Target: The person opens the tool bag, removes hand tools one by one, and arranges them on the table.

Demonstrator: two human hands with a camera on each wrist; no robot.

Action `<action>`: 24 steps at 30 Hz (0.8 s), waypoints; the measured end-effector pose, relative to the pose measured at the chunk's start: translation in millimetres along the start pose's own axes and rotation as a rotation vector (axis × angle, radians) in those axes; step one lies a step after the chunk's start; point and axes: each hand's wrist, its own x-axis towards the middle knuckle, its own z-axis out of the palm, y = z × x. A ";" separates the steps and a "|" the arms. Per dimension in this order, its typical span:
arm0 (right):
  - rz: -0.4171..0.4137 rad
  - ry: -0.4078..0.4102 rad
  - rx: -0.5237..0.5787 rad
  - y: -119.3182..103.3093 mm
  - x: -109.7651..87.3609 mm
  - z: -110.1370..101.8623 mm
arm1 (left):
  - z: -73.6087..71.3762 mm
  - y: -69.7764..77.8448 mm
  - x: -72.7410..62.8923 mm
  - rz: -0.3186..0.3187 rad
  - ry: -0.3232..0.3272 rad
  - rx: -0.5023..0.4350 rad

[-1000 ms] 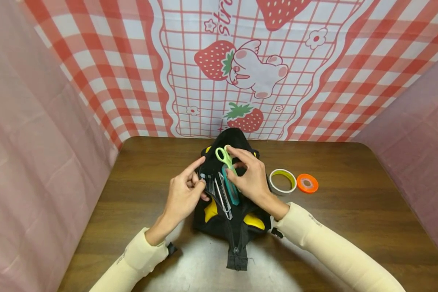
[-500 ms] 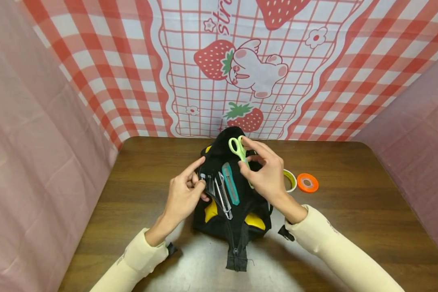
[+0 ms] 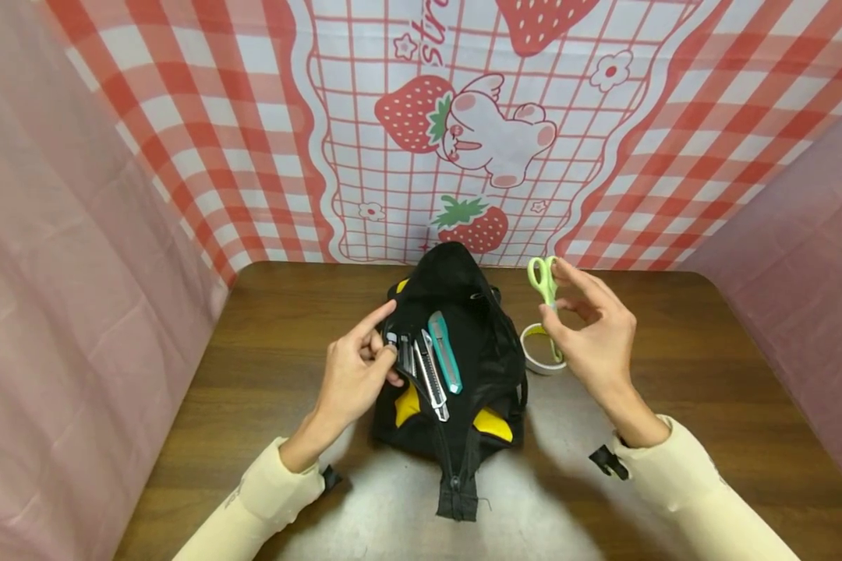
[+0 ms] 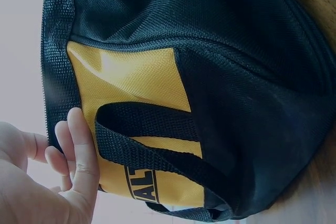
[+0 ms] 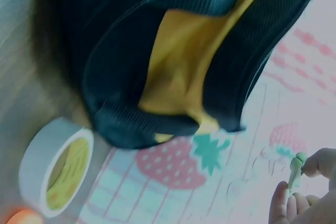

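Observation:
My right hand pinches a pair of light green scissors, handles up, to the right of a black and yellow tool bag. In the right wrist view the scissors show beyond the bag's corner. With thumb and fingers, my left hand grips the left edge of the bag's unzipped mouth; the left wrist view shows the fingers at the zipper strip. Inside the mouth are a teal utility knife, a silver utility knife and dark items partly hidden near my left fingers.
A white tape roll stands on the wooden table right of the bag, partly behind the scissors. Part of an orange roll shows in the right wrist view; my right hand hides it from the head view. A strawberry-print cloth hangs behind.
My right hand has lifted the scissors out of the bag and carried them right, over the tape roll. My left hand stays at the bag's edge.

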 end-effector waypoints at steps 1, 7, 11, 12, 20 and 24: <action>0.005 0.011 -0.012 3.0 0.4 -4.5 | -0.3 0.6 0.1 0.000 0.000 0.003; 0.060 0.135 -0.120 24.9 3.1 -31.7 | -1.8 1.3 0.0 0.003 -0.001 0.015; 0.125 0.183 -0.242 45.6 3.7 -53.4 | -1.5 0.8 0.0 0.000 -0.003 0.011; 0.141 0.189 -0.279 51.9 3.8 -58.8 | -1.1 1.0 0.6 0.003 -0.002 0.011; 0.298 0.154 -0.538 101.4 -8.1 -97.5 | -1.1 0.7 1.3 0.002 0.000 0.003; 0.384 0.104 -0.588 116.7 -16.7 -114.2 | -1.5 0.8 0.3 -0.004 -0.003 0.006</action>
